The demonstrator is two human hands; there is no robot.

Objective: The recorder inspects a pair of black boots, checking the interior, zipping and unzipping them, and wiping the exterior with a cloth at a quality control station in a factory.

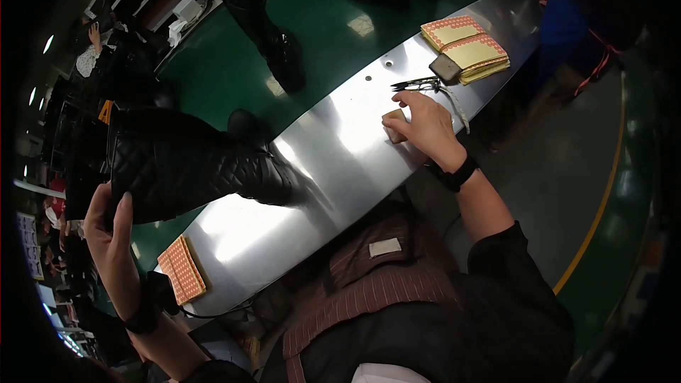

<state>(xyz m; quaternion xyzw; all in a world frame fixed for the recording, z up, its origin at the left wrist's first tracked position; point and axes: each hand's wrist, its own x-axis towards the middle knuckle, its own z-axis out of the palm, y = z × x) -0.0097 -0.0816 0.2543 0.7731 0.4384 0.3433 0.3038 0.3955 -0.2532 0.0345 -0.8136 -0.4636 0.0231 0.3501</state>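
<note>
My left hand [110, 230] grips the top edge of a tall black quilted boot [181, 163], thumb on the near side. The boot lies tilted across the metal bench, its foot end toward the middle. Over the bench's right half, my right hand [425, 128] pinches a small tan block [394, 126] between thumb and fingers. Just beyond that hand lie dark thread snips [417, 85] and a whitish strip [457, 108]. A grey-brown block [445, 68] rests against a stack of yellow and red patterned paper [468, 46].
The narrow shiny bench [333, 135] runs diagonally from lower left to upper right. Another patterned paper bundle [182, 269] sits at its lower left end. Across the green floor, a person holds another black boot [252, 18]. Someone in blue [567, 35] is at the bench's far right end.
</note>
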